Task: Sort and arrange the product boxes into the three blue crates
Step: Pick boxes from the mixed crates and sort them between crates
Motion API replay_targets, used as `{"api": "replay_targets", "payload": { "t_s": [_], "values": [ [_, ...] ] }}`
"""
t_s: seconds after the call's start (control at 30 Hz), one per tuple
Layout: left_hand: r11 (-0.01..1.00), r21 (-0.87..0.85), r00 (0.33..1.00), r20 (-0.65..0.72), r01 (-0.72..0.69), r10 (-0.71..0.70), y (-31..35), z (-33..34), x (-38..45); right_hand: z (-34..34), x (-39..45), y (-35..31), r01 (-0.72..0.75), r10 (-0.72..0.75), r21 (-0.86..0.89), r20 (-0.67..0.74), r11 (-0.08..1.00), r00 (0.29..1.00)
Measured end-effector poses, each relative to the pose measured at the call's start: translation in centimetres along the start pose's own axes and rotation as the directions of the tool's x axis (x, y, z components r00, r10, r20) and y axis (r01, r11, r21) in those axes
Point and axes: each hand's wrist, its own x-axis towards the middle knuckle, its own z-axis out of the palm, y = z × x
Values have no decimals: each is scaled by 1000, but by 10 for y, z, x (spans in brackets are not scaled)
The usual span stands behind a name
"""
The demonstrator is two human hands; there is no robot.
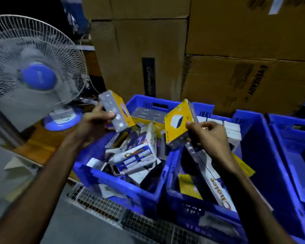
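Note:
My left hand (93,120) grips a yellow and grey product box (115,110), held tilted above the left blue crate (123,185). My right hand (208,136) holds a second yellow and grey box (179,124) over the rim between the left crate and the middle blue crate (259,152). The left crate is full of jumbled white, blue and yellow boxes (136,155). In the middle crate lie a long white box (217,187), a yellow one and neat white boxes (231,129) at the back. A third blue crate (289,138) stands at the far right.
A white and blue table fan (33,76) stands at the left on a wooden top (40,145). Large cardboard cartons (236,67) are stacked right behind the crates. A wire mesh (99,205) runs along the near side below the crates.

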Motion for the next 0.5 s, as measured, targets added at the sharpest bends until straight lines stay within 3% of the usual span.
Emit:
{"api": "replay_targets", "payload": {
  "t_s": [0.13,0.2,0.27,0.3,0.4,0.5],
  "values": [
    [995,66,997,22,71,-72,-27,-36,64,46,33,6,1,-38,-282,-127,959,991],
    [994,76,993,-102,74,-66,-45,-45,90,64,39,17,-4,-28,-351,-86,936,996],
    [961,263,967,-256,85,-15,-61,-56,107,77,40,30,12,-36,-391,-54,920,998],
    [910,404,958,-286,92,31,-68,-60,110,79,39,36,20,-48,-406,-59,914,997],
    [724,688,983,-156,39,95,-86,-72,105,76,34,43,37,-77,-458,-70,888,995],
    [418,908,991,-67,11,118,-90,-82,90,71,24,45,63,-99,-452,-57,890,993]
  ]
}}
